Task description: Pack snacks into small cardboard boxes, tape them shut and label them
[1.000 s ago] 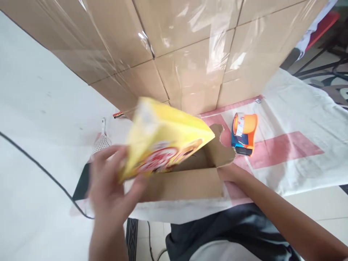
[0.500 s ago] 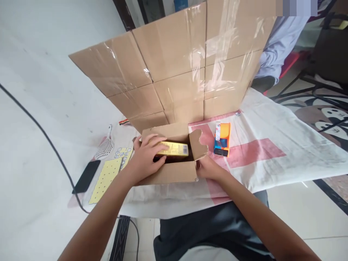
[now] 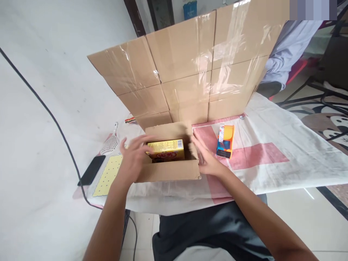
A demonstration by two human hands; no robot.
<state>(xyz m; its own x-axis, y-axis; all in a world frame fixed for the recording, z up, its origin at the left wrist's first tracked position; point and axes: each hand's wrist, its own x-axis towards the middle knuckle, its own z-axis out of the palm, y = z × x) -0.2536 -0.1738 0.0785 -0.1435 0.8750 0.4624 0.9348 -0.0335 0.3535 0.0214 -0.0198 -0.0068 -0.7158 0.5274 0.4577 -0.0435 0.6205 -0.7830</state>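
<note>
An open cardboard box [image 3: 168, 172] stands on the cloth in front of me, flaps spread. Inside it lies a yellow carton [image 3: 166, 146] with a barcode at its right end and red print on its side. My left hand [image 3: 133, 157] is at the box's left end, fingers apart and blurred, close to the carton's left end. Against the right end of the box is my right hand [image 3: 206, 157], its fingers stretched out along the right flap, which is pushed up and smeared by motion.
A large taped cardboard panel [image 3: 187, 79] rises behind the box. An orange and blue packet [image 3: 225, 141] lies to the right. On the left are a white slotted ladle [image 3: 109, 145], a black phone-like slab [image 3: 91, 170] and a yellow dotted sheet [image 3: 108, 175]. A person's sleeve [image 3: 285, 54] shows beyond the panel.
My left hand has lifted off the yellow carton and moved left. My right hand has opened and moved up along the right flap, which is now folded more upright. The view has shifted slightly.
</note>
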